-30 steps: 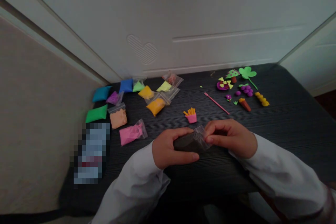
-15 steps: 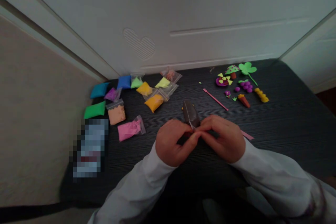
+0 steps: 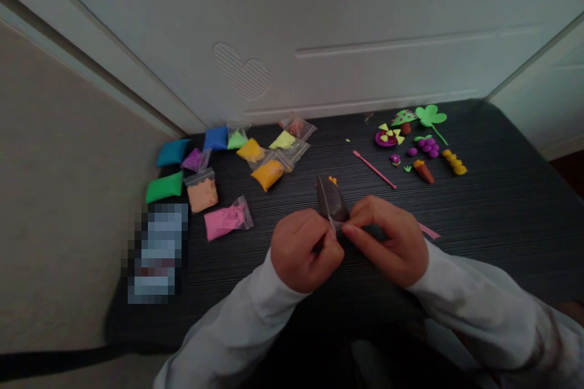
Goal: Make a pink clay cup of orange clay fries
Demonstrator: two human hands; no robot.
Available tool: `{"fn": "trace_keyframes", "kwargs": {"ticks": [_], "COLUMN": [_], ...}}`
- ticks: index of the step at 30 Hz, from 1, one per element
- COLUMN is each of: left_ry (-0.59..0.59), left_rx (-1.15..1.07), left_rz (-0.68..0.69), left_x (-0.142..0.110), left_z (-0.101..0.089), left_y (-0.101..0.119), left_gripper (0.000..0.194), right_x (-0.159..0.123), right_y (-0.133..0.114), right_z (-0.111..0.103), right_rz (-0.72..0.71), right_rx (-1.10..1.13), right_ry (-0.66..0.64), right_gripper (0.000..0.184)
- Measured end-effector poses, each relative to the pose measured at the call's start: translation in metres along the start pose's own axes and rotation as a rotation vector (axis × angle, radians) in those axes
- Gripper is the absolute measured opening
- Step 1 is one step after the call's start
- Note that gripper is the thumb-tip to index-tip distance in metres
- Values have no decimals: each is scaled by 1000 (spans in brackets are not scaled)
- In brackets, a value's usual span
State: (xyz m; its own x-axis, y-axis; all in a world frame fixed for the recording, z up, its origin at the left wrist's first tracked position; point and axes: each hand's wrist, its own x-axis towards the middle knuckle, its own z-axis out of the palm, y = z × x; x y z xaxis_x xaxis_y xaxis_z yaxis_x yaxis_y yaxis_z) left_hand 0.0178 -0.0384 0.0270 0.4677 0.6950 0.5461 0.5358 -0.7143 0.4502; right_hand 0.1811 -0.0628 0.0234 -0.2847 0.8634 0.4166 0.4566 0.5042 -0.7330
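Note:
Between my hands is a small clear bag of dark brown clay [image 3: 331, 197], its filled end pointing away from me. My left hand [image 3: 305, 250] is closed, thumb and forefinger pinching the near end of the bag. On the other side of that same end, my right hand [image 3: 390, 239] pinches the clear plastic with thumb and fingertips. Small orange bits [image 3: 333, 180] show just past the bag, partly hidden by it. A pink modelling stick [image 3: 375, 169] lies beyond my right hand, and a flat pink strip [image 3: 429, 231] pokes out beside that wrist.
Several bags of coloured clay lie at the left, among them a pink bag [image 3: 225, 219] and a green one [image 3: 164, 187]. Clay figures stand at the right: purple grapes [image 3: 429, 147], a yellow caterpillar-like piece [image 3: 454, 162], a green clover shape [image 3: 430, 116]. A white panel [image 3: 387, 6] rises behind the black table [image 3: 506, 194].
My fingertips have moved slightly apart at the bag's near end, showing more clear plastic. The bag has shifted a little, and more of the orange bits show behind it.

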Motion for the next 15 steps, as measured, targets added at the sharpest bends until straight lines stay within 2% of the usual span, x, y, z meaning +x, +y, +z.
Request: {"fn": "trace_keyframes", "kwargs": {"ticks": [4,8,11,12,13,15], "left_ry": [1,-27,65,110,139,115], "left_rx": [-91,-163,-150,-113,-72,-18], "left_rz": [4,27,58,70,83,112], "left_x": [-2,-2,-1,0,0,2], "left_z": [-2,-2,-1,-1,0,2], "left_y": [0,-4,-7,-8,-10,-14], "left_gripper": [17,16,6,8,22,48], "right_x": [3,4,4,5,5,5], "right_y": [-2,0,2,2,2,3], "right_z": [-4,-2,0,0,0,-2], "right_rz": [115,103,148,173,193,212], "right_rx": [124,128,176,196,212,227], "right_ry": [129,131,160,175,189,202], "right_gripper": [5,6,4,5,6,7]}}
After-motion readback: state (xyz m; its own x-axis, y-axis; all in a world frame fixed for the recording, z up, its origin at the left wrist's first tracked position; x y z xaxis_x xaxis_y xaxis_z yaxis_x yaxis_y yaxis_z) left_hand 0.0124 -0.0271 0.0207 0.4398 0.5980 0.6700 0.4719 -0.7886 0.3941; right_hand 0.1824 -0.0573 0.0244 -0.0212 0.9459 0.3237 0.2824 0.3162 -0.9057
